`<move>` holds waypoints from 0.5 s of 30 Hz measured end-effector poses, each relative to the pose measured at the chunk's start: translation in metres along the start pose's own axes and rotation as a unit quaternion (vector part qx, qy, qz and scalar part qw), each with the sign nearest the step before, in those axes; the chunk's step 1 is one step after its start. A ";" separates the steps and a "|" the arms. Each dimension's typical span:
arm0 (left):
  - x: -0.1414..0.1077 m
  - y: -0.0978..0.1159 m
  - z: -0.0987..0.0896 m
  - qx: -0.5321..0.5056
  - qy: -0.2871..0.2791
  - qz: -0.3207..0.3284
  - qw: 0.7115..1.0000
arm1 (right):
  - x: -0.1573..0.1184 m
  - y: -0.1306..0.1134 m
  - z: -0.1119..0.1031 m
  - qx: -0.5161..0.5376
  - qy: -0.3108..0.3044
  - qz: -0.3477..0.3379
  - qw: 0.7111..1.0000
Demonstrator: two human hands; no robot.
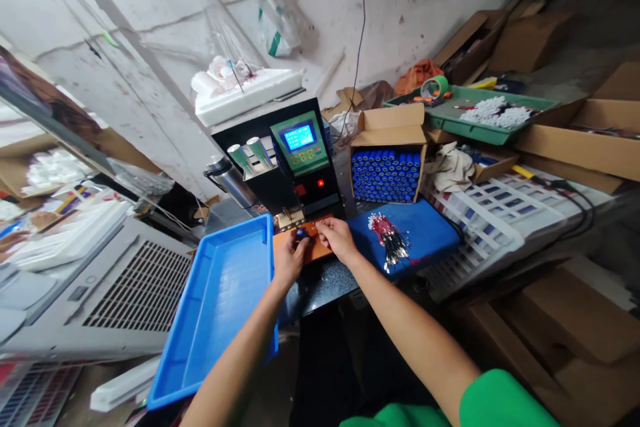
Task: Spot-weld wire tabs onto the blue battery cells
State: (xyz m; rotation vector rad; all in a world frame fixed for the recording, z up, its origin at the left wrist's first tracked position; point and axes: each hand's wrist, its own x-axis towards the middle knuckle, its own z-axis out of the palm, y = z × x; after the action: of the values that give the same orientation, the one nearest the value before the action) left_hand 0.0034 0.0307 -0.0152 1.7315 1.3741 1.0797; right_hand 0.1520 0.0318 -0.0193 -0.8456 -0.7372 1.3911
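My left hand (288,259) is closed around a blue cylindrical battery cell (301,233) on the orange block (320,251) in front of the spot welder (300,167). Just to its right, my right hand (337,237) pinches at the block's right part; whatever sits between those fingertips is too small to make out. The welder's metal electrodes (290,217) stand right behind the cell. A bundle of red and black wire leads (389,239) lies on a blue pad (434,230) to the right of my right hand.
At left is a blue plastic tray (220,307). Behind the pad, an open cardboard box (391,119) holds many blue cells. A green tray (450,125) with white parts stands farther back, near a white plastic crate (480,220). A steel flask (233,180) is left of the welder.
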 end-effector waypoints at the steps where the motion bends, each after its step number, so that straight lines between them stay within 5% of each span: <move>1: 0.000 -0.004 0.000 0.005 -0.002 0.004 1.000 | 0.000 -0.001 0.001 -0.004 0.000 0.001 1.000; 15: -0.004 -0.012 0.002 0.035 0.008 0.048 0.998 | 0.006 0.008 0.021 -0.045 -0.009 -0.012 0.999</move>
State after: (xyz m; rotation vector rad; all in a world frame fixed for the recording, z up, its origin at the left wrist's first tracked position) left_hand 0.0003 0.0290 -0.0272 1.8599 1.3661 1.1109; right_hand 0.1298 0.0388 -0.0155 -0.8941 -0.8262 1.3534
